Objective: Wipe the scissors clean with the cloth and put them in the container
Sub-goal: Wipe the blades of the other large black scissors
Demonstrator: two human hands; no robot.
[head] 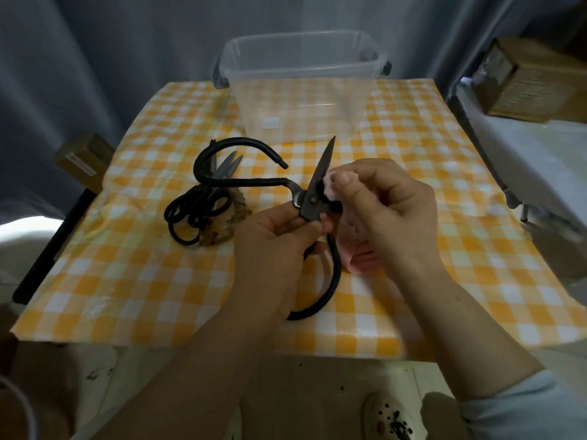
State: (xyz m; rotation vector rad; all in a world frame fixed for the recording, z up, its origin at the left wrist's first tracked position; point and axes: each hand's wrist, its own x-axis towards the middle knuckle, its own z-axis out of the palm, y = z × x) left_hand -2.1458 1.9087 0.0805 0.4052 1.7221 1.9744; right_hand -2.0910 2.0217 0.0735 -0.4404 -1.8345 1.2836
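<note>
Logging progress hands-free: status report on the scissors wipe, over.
Left hand grips scissors near pivot. Right hand pinches cloth against blade. Container beyond, no scissors inside. Spare scissors piled left, not in the way.

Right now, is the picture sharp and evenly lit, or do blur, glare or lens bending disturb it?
Head view: dim overall, with a bright patch at the left edge; the right hand and cloth look slightly motion-blurred, while the scissors look crisper; the tablecloth edges bow from the wide lens, and its near edge shows soft glare.
</note>
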